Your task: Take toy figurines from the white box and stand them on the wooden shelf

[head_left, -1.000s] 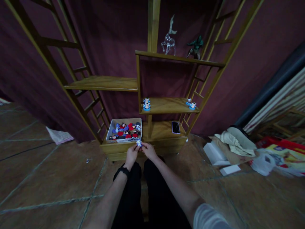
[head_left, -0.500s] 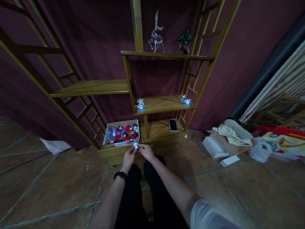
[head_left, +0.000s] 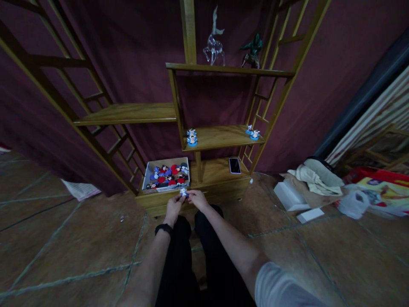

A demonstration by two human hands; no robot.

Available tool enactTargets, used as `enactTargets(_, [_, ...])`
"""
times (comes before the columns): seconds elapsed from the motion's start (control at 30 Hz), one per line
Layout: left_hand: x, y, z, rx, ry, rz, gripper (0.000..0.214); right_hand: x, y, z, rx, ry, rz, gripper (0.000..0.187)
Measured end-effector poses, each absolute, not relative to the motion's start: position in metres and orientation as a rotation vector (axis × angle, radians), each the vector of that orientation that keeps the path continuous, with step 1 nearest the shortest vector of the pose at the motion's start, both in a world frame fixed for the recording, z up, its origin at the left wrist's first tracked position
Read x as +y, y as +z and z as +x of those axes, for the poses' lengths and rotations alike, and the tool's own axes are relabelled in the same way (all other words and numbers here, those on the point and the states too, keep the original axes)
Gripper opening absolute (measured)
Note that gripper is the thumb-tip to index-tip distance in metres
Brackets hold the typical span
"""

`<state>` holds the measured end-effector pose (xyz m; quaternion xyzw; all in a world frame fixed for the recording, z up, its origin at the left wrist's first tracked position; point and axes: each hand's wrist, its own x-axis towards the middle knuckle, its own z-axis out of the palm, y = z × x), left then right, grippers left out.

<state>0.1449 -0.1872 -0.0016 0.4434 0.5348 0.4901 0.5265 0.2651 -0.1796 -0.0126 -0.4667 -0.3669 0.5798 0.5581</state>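
Both my hands meet in front of the lowest shelf and pinch one small blue and white figurine point(head_left: 183, 192) between their fingertips. My left hand point(head_left: 174, 207), with a black band on its wrist, grips it from the left. My right hand point(head_left: 197, 199) grips it from the right. Just behind them a white box point(head_left: 146, 178) full of several red, blue and black figurines stands on the wooden shelf unit point(head_left: 220, 179).
Small blue figurines stand at the left point(head_left: 191, 137) and right point(head_left: 252, 133) ends of the middle shelf. A phone point(head_left: 234, 165) lies on the bottom shelf. A glass deer point(head_left: 214, 40) and a dark green figure point(head_left: 253, 50) top the unit. Boxes, cloth and bags point(head_left: 316, 187) lie right.
My hands have stayed together on the small figurine. The view has shifted slightly, so the shelf sits a little more to the right and higher than half a second ago.
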Motion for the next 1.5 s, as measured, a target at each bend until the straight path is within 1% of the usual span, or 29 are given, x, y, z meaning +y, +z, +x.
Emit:
enactTargets(0.13, [-0.189,0.0,0.144,1.214,1.203,1.012,0.039,-0.177,-0.014,0.26,-0.855,1.381,-1.169,0.011])
enactTargets(0.27, [-0.191,-0.001,0.144,1.176,1.285,0.924,0.031,-0.177,-0.014,0.257,-0.809,1.372,-1.178,0.011])
enactTargets(0.4, [-0.193,0.001,0.143,1.201,1.289,0.885,0.024,-0.179,-0.012,0.258,-0.846,1.37,-1.157,0.009])
enactTargets(0.6, [-0.195,0.005,0.142,1.243,1.292,0.872,0.018,-0.18,-0.01,0.261,-0.899,1.385,-1.147,0.015])
enactTargets(0.73, [-0.197,0.007,0.142,1.24,1.289,0.868,0.016,-0.179,-0.012,0.261,-0.891,1.391,-1.16,0.016])
enactTargets(1.1, [-0.199,0.01,0.143,1.209,1.286,0.871,0.019,-0.176,-0.018,0.262,-0.928,1.397,-1.168,0.015])
enactTargets(1.5, [-0.198,0.009,0.143,1.145,1.284,0.791,0.032,-0.176,-0.015,0.266,-0.976,1.408,-1.233,0.026])
